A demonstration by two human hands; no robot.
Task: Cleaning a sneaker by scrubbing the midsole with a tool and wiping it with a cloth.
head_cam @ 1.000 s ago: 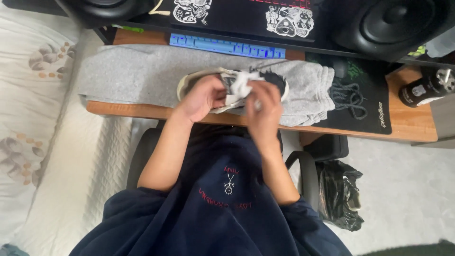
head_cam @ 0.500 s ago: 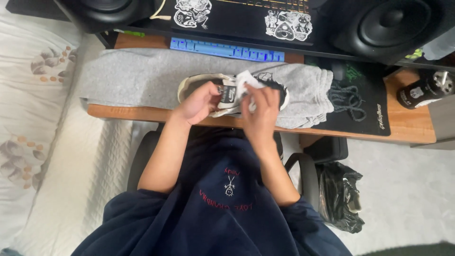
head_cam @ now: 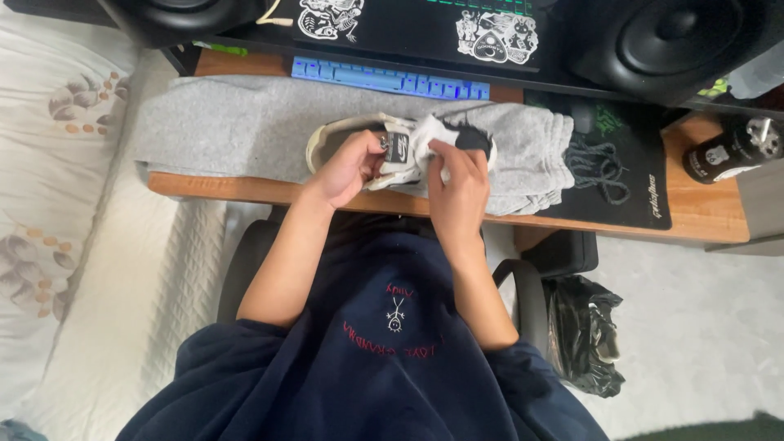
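Observation:
A black and cream sneaker (head_cam: 330,140) lies on its side on a grey towel (head_cam: 229,126) spread over the wooden desk (head_cam: 702,214). My left hand (head_cam: 349,167) grips the shoe around its middle, near the tongue. My right hand (head_cam: 456,188) presses a crumpled white cloth (head_cam: 426,137) against the upper, toward the dark toe end. The shoe has no laces in it. A pile of dark laces (head_cam: 600,167) rests to the right on a black mat (head_cam: 633,175).
A blue keyboard (head_cam: 390,79) lies behind the towel, with black speakers (head_cam: 678,41) at both back corners. A dark bottle (head_cam: 731,153) stands far right. A black plastic bag (head_cam: 584,331) sits on the floor beside the chair armrest (head_cam: 523,294). Bedding is at left.
My right hand has shifted the white cloth across the shoe's upper, rubbing back and forth. My left hand keeps its hold, with the shoe turned slightly.

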